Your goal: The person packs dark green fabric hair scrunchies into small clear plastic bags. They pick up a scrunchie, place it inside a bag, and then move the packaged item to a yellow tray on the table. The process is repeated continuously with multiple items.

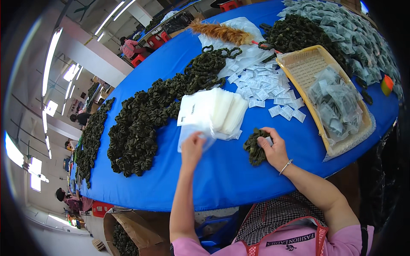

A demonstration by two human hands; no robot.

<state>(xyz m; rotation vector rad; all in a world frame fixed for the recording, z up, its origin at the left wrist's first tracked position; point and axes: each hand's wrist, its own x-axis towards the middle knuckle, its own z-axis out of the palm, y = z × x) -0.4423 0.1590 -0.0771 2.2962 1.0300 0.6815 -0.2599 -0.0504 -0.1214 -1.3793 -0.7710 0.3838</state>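
My left hand pinches the edge of a clear plastic bag, which lies against the near side of a stack of whitish bags. To its right, my right hand is closed round a gathered dark green scrunchie. A small white packet shows under the right thumb, against the scrunchie. Beyond the stack, many small white printed packets are spread loosely. A long heap of dark green scrunchies runs along the left of the stack.
On the blue table, a yellow basket at right holds several filled bags. Behind it are more scrunchies and a pile of bagged items. A brown feather duster lies at the back. A cardboard box stands below the near edge.
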